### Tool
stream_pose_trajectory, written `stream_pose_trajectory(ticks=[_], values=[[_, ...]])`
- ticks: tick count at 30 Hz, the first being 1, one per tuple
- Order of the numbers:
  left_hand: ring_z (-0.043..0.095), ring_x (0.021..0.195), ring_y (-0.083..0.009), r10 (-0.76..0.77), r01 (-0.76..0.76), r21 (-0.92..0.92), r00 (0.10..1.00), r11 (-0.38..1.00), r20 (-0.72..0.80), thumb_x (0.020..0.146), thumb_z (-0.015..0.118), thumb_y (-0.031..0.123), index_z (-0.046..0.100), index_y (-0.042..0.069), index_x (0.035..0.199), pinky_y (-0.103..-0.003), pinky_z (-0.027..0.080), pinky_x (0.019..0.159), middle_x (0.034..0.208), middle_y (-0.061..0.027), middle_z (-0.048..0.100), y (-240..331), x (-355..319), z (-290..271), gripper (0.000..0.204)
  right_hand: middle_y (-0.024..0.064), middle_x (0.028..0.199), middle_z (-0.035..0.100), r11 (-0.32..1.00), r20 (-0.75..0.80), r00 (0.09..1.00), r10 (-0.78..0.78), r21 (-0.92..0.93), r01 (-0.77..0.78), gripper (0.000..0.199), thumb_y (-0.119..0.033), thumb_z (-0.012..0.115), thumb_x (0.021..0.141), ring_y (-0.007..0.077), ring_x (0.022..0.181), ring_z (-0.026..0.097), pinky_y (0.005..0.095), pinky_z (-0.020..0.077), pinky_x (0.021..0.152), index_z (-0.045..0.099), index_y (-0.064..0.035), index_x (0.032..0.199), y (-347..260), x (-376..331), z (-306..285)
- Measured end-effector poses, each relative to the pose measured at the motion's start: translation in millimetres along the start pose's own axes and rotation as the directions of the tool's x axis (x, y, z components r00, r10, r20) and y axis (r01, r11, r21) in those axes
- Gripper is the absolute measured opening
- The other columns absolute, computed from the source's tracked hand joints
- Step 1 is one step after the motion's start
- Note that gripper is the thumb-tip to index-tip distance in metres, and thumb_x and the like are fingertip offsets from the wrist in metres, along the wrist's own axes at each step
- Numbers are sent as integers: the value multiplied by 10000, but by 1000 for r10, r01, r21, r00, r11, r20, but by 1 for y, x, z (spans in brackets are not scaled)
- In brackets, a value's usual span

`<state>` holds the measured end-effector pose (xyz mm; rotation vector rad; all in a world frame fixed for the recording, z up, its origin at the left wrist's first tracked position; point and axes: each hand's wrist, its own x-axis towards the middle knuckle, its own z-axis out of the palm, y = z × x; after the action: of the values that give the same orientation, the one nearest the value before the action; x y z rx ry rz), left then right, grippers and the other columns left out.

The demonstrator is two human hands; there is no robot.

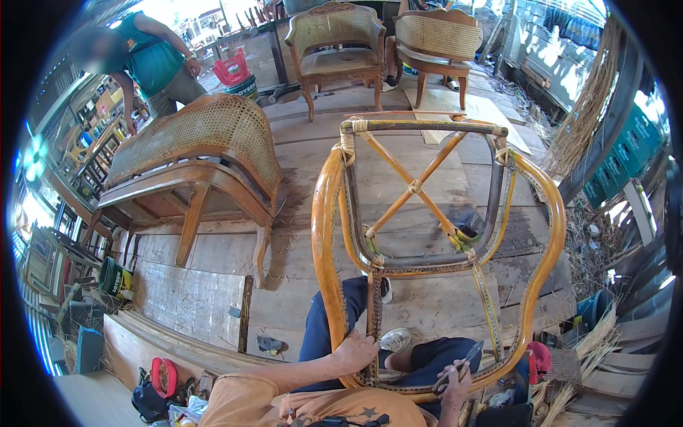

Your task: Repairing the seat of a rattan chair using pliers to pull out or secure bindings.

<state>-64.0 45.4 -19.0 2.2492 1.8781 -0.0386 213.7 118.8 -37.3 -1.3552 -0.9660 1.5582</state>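
— Honestly, is that rattan chair frame (427, 235) looking steady to you?

— Not very. It is lying tipped across the person's lap and legs, its crossed braces (415, 186) pointing away over the plank floor (299, 164). The left hand (356, 350) is wrapping its fingers closed around the woven upright (374, 313) near the lap, and that seems to be the only thing bracing it.

— And the right hand (455, 381)?

— It is closing on a small slim tool (466, 356), right at the frame's lower curved rail. What kind of tool, I cannot tell. My worry is that the tip is working close to the thigh and to the other hand; if the frame is rolling on the knees, a slip could be nicking a leg or tearing the woven edging.

— Anything crowding them?

— Plenty. A caned wooden armchair (199, 156) is lying tilted just to the left, another person (153, 60) is bending behind it, and two more cane-backed chairs (341, 43) are standing farther off. Bundles of loose reed (594, 334) are spilling in at the right, beside the rail, where strands could be snagging. A loose board (192, 302) is resting by the left knee, limiting room to swing the frame.
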Motion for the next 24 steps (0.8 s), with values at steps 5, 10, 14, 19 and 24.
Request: stream_pose_trajectory(ticks=[5, 10, 14, 19, 24], values=[[628, 837, -245, 0, 0, -16, 1000, 1000, -19, 820, 569, 143, 615, 61, 928, -402, 438, 807, 841, -89, 602, -1, 1, 4, 143, 50, 790, 584, 1000, 6, 1000, -27, 14, 27, 200, -182, 500, 950, 136, 615, 602, 206, 440, 434, 503, -31, 1082, 4, 1, -1], [615, 862, -258, 4, -2, -34, 998, 999, 67, 832, 571, 153, 597, 76, 956, -409, 409, 815, 879, -96, 593, -2, 3, -1, 147, 61, 810, 588, 1000, 1, 1000, -9, 3, 9, 313, -309, 422, 988, 142, 633, 598, 216, 456, 482, 523, -31, 1091, -4, -2, 2], [618, 847, -260, 26, -26, -32, 1000, 999, 9, 824, 570, 140, 587, 75, 940, -413, 411, 809, 858, -98, 577, -2, 2, 2, 135, 52, 800, 588, 994, -63, 995, 83, 71, -79, 461, -449, 322, 997, 142, 621, 601, 202, 419, 430, 533, -48, 1087, -5, -1, 4], [621, 833, -260, 15, -14, -44, 1000, 999, 8, 812, 572, 145, 581, 74, 940, -416, 411, 799, 845, -91, 576, -1, 1, 1, 146, 54, 795, 587, 999, -44, 999, 28, 38, -26, 485, -461, 301, 998, 143, 614, 602, 204, 419, 428, 534, -45, 1086, -3, -3, 5], [623, 828, -264, -28, 28, -19, 1000, 999, -6, 807, 580, 153, 584, 69, 932, -421, 416, 795, 847, -100, 597, 0, 1, 3, 151, 53, 788, 581, 999, -49, 998, 39, 10, -38, 495, -463, 301, 997, 145, 626, 604, 204, 423, 431, 530, -34, 1087, -5, -3, 5]])
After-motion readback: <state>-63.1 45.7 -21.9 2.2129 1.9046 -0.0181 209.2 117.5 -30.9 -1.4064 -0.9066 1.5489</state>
